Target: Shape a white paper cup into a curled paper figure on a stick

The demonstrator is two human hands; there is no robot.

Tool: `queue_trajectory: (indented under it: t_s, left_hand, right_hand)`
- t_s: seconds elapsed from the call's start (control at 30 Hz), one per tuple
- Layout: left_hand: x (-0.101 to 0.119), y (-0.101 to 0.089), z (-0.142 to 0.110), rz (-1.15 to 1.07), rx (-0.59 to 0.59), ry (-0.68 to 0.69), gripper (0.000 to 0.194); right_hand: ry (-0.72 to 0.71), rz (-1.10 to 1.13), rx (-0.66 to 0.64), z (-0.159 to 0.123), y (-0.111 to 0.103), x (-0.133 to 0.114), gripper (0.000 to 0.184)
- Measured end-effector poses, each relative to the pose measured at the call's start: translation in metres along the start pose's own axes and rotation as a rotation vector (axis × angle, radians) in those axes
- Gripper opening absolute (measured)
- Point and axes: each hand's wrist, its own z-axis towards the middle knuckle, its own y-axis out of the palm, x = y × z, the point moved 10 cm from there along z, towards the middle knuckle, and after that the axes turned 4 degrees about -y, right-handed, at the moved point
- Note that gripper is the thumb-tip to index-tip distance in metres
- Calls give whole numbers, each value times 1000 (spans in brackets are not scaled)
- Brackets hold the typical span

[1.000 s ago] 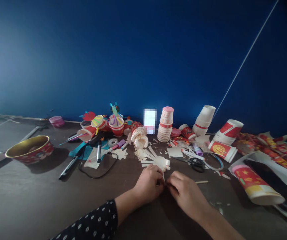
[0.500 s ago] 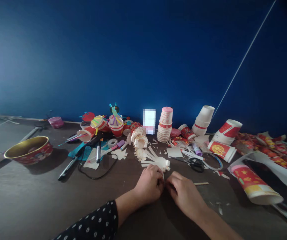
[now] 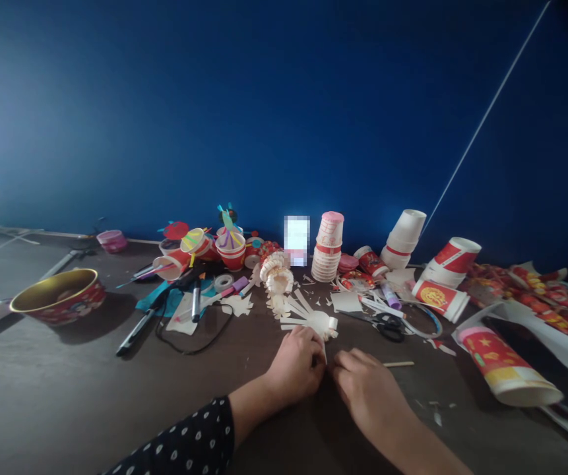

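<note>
A white paper cup cut into strips (image 3: 319,323) lies splayed on the dark table, some strips fanned out to the left and one curled at the right. My left hand (image 3: 297,363) is closed on its near side, pinching a strip. Just to the right, my right hand (image 3: 365,382) has its fingers bent and pressed together at the near end of that strip; the fingertips are partly hidden, so what they hold cannot be made out. Beyond the hands sits a piece made of curled white paper strips (image 3: 278,284).
Black scissors (image 3: 390,326), a glue stick (image 3: 391,295) and a thin wooden stick (image 3: 398,364) lie to the right. A red paper cup (image 3: 508,366) rests on its side at far right. A gold-lined bowl (image 3: 59,297), a marker (image 3: 196,301) and stacked cups (image 3: 328,247) stand around.
My right hand has turned slightly, its fingers curling in more and the back of the hand showing more. My left hand stays put on the cut paper cup.
</note>
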Motion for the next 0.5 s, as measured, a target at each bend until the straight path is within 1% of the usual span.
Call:
queue_trajectory:
  t_s: [0.2, 0.33, 0.5]
  left_hand:
    - [1, -2, -1, -11, -11, 18, 13]
    - [2, -7, -3, -28, 12, 40, 16]
    - [0, -3, -4, -7, -10, 63, 15]
  right_hand:
    - [13, 7, -29, 1, -1, 1, 21]
    - [22, 9, -50, 3, 2, 2, 20]
    - [14, 12, -48, 4, 6, 3, 21]
